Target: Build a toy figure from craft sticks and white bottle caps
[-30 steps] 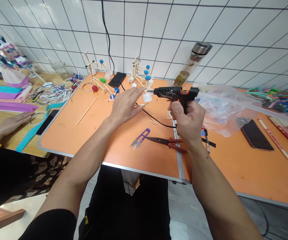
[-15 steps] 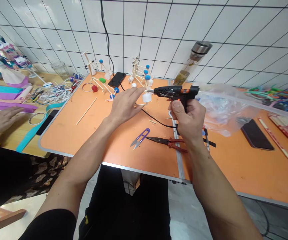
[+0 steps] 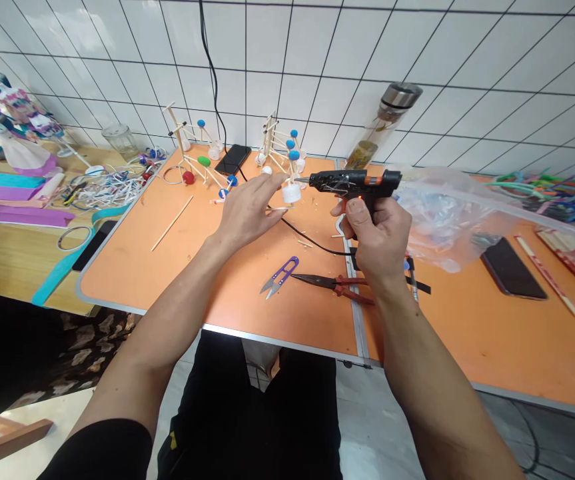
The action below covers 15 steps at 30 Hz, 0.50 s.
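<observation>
My right hand [image 3: 380,223] is wrapped around the grip of a black hot glue gun [image 3: 340,181], with a small red light showing on it. Its nozzle points left, at a pale stick above a white cap [image 3: 292,193]. My left hand [image 3: 250,210] is closed at this white cap, fingertips above and thumb below; the exact contact is partly hidden. Behind it stand two stick models, one with blue balls [image 3: 294,155], the other with a green ball [image 3: 204,161] and a red one. Purple thread snips [image 3: 281,277] and red-handled pliers [image 3: 337,283] lie nearer me.
A black cord crosses the orange table [image 3: 167,280]. A glass bottle [image 3: 384,127] stands by the tiled wall, beside a clear plastic bag [image 3: 440,213]. Phones [image 3: 513,268] and a loose stick [image 3: 172,223] lie about. At left are purple strips [image 3: 22,215] and tangled wires [image 3: 112,187].
The glue gun's rear has shifted slightly right, while my left hand and the white cap have barely moved. At the left, another person's hands have drawn back off the purple strip.
</observation>
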Each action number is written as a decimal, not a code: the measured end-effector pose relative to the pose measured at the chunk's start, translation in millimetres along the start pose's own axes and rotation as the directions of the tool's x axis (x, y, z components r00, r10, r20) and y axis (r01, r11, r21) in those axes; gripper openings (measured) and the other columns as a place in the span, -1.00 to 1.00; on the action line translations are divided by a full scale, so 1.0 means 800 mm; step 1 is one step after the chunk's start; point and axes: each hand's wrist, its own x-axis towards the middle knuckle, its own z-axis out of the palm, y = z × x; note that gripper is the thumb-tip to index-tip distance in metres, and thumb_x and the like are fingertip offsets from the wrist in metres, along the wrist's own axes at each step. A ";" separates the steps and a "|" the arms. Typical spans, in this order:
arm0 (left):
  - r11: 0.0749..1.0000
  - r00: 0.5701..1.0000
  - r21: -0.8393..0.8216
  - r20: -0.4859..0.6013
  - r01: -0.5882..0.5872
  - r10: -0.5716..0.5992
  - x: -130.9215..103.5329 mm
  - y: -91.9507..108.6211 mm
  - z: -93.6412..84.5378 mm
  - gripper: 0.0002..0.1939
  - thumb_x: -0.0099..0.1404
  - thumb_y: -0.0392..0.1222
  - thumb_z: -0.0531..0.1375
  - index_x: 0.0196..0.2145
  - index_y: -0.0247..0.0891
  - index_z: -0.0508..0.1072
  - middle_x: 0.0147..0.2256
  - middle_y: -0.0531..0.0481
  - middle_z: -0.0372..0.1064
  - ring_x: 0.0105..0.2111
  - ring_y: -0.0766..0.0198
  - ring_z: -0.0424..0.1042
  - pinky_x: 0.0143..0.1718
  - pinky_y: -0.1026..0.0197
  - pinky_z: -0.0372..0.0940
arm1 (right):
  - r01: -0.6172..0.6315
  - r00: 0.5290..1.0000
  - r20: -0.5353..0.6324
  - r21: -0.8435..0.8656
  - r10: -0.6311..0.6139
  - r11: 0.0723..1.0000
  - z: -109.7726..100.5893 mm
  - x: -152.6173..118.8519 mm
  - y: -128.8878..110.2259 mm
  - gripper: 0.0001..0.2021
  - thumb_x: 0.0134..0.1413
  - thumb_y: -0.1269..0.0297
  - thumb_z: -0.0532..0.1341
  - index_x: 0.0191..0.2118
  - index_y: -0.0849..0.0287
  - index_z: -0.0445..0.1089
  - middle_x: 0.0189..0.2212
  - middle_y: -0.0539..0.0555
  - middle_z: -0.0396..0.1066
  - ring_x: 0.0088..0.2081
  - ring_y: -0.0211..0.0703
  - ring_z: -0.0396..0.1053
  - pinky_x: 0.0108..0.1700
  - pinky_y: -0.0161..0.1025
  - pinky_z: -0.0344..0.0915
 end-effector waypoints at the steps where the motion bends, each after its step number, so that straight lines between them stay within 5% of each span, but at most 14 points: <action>1: 1.000 1.000 -0.004 0.002 0.004 -0.004 0.000 0.000 0.000 -0.43 0.52 -0.05 0.25 0.42 -0.09 0.45 0.12 -0.18 0.64 0.13 -0.07 0.60 0.01 0.04 0.42 | 0.001 1.000 0.006 -0.005 -0.001 1.000 0.000 0.000 0.001 -0.52 0.41 -0.35 0.32 -0.17 0.01 0.53 -0.45 -0.02 0.36 -0.53 -0.20 0.22 -0.46 -0.13 0.14; 15: 1.000 1.000 -0.014 0.014 0.000 0.000 0.000 0.003 0.000 -0.44 0.54 -0.03 0.25 0.43 -0.09 0.45 0.16 -0.19 0.63 0.19 -0.08 0.59 0.06 0.04 0.44 | 0.014 1.000 0.012 0.003 -0.014 1.000 0.001 0.001 0.003 -0.49 0.38 -0.39 0.34 -0.20 0.01 0.53 -0.43 -0.01 0.41 -0.55 -0.23 0.24 -0.47 -0.14 0.14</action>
